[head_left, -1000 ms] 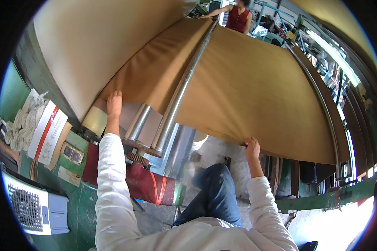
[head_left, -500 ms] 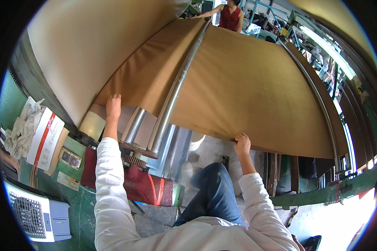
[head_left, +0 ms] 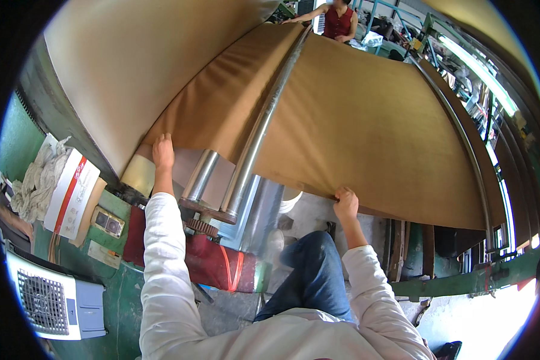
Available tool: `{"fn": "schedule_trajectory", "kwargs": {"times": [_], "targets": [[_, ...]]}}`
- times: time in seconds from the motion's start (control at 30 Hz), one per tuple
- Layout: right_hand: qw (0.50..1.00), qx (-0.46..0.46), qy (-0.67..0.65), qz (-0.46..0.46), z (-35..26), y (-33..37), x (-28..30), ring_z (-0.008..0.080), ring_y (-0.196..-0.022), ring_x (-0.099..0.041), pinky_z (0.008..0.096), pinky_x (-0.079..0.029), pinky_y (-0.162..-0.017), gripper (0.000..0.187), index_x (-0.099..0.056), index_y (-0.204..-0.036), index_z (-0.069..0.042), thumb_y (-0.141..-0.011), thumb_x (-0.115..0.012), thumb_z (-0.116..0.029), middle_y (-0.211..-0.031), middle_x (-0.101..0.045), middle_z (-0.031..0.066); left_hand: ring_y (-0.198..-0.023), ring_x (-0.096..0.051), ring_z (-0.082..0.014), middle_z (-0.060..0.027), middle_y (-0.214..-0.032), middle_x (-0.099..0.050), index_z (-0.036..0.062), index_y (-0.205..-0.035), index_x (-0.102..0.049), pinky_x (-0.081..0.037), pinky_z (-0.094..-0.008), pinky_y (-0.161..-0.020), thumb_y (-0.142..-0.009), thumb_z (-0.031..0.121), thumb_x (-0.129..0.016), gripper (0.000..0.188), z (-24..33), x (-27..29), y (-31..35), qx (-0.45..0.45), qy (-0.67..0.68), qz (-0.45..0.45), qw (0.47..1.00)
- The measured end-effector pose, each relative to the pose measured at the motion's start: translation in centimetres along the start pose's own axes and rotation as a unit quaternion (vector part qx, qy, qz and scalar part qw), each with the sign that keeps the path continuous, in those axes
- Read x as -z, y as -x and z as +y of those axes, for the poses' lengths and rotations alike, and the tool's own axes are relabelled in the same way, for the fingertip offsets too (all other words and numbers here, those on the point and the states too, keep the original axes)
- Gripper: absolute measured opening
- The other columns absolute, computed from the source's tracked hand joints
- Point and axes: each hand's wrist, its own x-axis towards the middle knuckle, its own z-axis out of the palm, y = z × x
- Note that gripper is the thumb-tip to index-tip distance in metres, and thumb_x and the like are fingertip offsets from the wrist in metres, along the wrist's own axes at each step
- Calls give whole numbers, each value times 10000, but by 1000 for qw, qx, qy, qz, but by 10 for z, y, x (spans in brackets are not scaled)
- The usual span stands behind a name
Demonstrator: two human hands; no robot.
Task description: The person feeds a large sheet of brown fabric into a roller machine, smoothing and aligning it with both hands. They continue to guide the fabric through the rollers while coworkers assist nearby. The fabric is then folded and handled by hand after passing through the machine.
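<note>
A wide brown sheet [head_left: 390,132], leathery or cloth-like, stretches across the machine and over a long metal roller [head_left: 270,105]. My left hand [head_left: 163,151] is closed on the sheet's near edge at the left, beside the large pale tan roll [head_left: 144,66]. Farther right, my right hand [head_left: 345,204] pinches the same near edge, and creases fan out from its fingers. Between my hands, a shorter roller end [head_left: 201,174] sticks out from beneath the sheet. The fingertips under the sheet are partly hidden.
Across the machine, a person in a red sleeveless top [head_left: 339,23] has one hand at the sheet's far end. Gear teeth [head_left: 203,227] sit below the roller ends. Left stand a white carton [head_left: 72,195] and a grey-white slotted unit [head_left: 54,300]. A green rail [head_left: 462,288] runs right.
Both my hands keep their hold on the sheet's edge. The view has shifted slightly. The person opposite has brought the lowered hand up in front of the body, near the sheet's far edge.
</note>
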Motion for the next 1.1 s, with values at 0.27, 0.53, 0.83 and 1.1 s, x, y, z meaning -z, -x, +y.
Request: {"fn": "schedule_trajectory", "kwargs": {"times": [0.27,0.53,0.83,1.1], "targets": [[1000,13,-7,-5,-10,-7,-6,328,-741,-567,395,-452,-637,146,-539,-665,-41,-563,-551,63,-720,-564,114,-919,-537,-361,-202,-921,-576,-14,-911,-585,-452,-409,-821,-798,11,-448,179,38,37,2,-90,95,37,991],[999,-1,-27,-36,-23,-16,-7,307,-794,-569,383,-462,-687,140,-576,-663,-47,-566,-571,53,-756,-577,109,-919,-551,-353,-213,-992,-583,-32,-920,-586,-462,-413,-807,-833,28,-428,190,25,25,0,-56,92,6,994],[998,16,-44,-34,-40,-18,-14,311,-772,-570,385,-464,-660,149,-570,-663,-48,-558,-567,58,-738,-571,111,-982,-540,-338,-164,-1068,-568,21,-1025,-552,-458,-418,-818,-856,69,-393,237,13,17,-2,2,29,-46,999],[996,45,-72,-24,-59,-23,-24,299,-724,-577,366,-467,-639,176,-562,-682,-25,-553,-530,90,-720,-578,110,-855,-545,-246,-109,-1048,-589,13,-1006,-557,-486,-370,-698,-837,108,-504,200,18,10,-7,-203,-27,72,976]]}}
